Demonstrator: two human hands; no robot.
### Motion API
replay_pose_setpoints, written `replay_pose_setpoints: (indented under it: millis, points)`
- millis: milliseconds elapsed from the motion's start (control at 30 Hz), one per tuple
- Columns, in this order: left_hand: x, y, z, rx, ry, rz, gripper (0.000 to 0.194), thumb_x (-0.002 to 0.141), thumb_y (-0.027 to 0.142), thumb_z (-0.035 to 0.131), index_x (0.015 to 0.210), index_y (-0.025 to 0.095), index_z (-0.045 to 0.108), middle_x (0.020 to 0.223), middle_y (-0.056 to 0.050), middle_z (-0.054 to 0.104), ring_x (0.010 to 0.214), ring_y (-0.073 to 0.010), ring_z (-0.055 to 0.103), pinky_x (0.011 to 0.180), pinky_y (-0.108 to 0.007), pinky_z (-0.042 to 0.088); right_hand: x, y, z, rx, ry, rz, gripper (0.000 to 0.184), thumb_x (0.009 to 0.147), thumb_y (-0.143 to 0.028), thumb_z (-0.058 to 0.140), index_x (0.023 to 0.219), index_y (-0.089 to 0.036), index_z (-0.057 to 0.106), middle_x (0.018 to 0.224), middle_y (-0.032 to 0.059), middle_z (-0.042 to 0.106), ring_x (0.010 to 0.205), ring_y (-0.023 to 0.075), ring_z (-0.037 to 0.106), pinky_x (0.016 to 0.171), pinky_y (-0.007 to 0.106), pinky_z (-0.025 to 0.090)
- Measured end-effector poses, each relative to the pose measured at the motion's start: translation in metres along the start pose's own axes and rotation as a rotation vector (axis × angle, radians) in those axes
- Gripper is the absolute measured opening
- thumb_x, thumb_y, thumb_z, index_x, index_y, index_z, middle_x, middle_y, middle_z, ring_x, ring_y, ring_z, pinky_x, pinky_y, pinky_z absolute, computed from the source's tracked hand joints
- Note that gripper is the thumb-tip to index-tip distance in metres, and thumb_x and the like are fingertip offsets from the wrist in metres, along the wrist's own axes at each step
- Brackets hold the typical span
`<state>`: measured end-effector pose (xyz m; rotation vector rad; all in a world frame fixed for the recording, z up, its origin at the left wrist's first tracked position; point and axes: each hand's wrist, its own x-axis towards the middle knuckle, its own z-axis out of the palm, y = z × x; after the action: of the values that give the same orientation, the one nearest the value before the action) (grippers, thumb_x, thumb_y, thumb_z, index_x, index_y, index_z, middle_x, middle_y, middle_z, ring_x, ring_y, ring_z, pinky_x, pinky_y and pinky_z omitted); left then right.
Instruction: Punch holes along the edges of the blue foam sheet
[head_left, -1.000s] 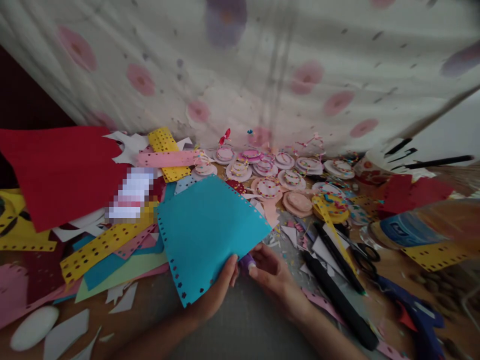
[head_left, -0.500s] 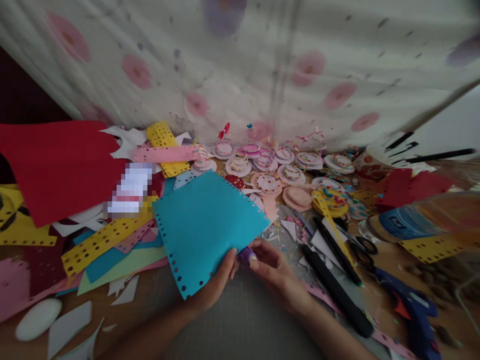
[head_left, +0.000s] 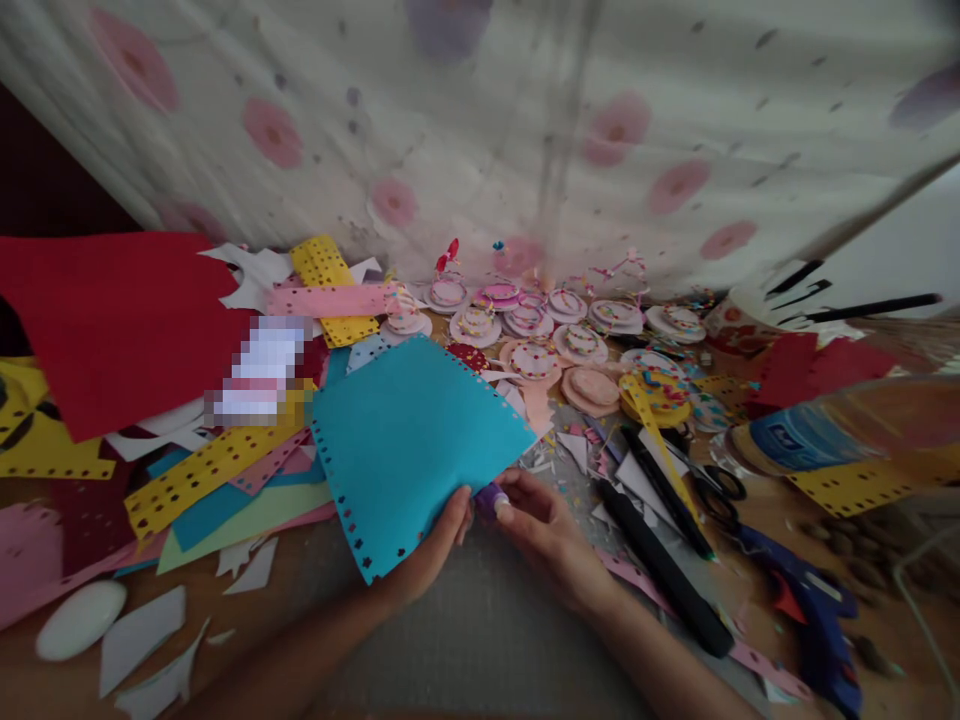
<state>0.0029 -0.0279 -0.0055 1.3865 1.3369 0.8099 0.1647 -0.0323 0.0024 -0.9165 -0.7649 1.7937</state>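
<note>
A blue sheet of craft foam or paper [head_left: 412, 440] is held tilted in front of me, with small punched holes along its left and upper right edges. My left hand [head_left: 442, 530] grips its lower right edge, thumb on top and the other fingers underneath. At that same edge my right hand [head_left: 551, 535] is closed round a small purple craft punch [head_left: 491, 500]. Part of the punch is hidden by the fingers and the sheet. Below both hands lies a grey cutting mat [head_left: 450, 640].
Small layered paper hats [head_left: 532, 360] crowd the back. Coloured sheets and a punched yellow strip [head_left: 217, 465] pile up at left. On the right lie a black tool [head_left: 660, 570], scissors [head_left: 720, 490], a blue glue gun [head_left: 810, 610] and a plastic bottle [head_left: 847, 425].
The whole view has shifted slightly. Both hands keep their hold, and the sheet and punch stay almost in the same place against each other.
</note>
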Motion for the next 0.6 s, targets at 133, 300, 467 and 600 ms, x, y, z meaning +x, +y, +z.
replay_pose_setpoints:
  millis: [133,300,467,600]
  points:
    - [0.0,0.004,-0.001,0.021,-0.014,0.019,0.048,0.092,0.05,0.04,0.054,0.021,0.044,0.05,0.003,0.044,0.05,-0.0122,0.044,0.056,-0.027,0.038,0.001,0.001,-0.002,-0.019,-0.003,-0.003,0.03,0.073,-0.037,0.079,0.094,-0.022,0.064,0.088,0.0002,0.062,0.081,0.0143,0.058,0.074,0.027,0.048]
    - [0.001,0.015,-0.004,0.115,-0.062,0.039,0.048,0.091,0.046,0.037,0.051,0.022,0.042,0.047,0.004,0.038,0.047,-0.0114,0.041,0.059,-0.028,0.04,0.001,0.0,-0.003,-0.075,0.002,-0.03,0.027,0.076,-0.038,0.076,0.093,-0.02,0.064,0.084,-0.0001,0.062,0.077,0.0132,0.058,0.067,0.025,0.051]
    - [0.0,0.013,-0.006,0.153,-0.094,0.04,0.046,0.09,0.048,0.038,0.053,0.022,0.042,0.052,0.003,0.043,0.051,-0.0122,0.045,0.061,-0.028,0.043,0.0,-0.002,0.0,0.091,0.008,0.035,0.025,0.076,-0.034,0.078,0.092,-0.019,0.066,0.085,-0.0009,0.065,0.077,0.0106,0.06,0.073,0.024,0.05]
    - [-0.003,0.007,-0.006,0.184,-0.11,0.036,0.045,0.089,0.049,0.042,0.055,0.021,0.043,0.056,0.002,0.048,0.056,-0.0129,0.048,0.066,-0.029,0.045,0.001,-0.004,0.0,0.24,0.017,0.127,0.025,0.068,-0.03,0.084,0.081,-0.017,0.068,0.08,-0.0015,0.066,0.074,0.0091,0.061,0.076,0.023,0.05]
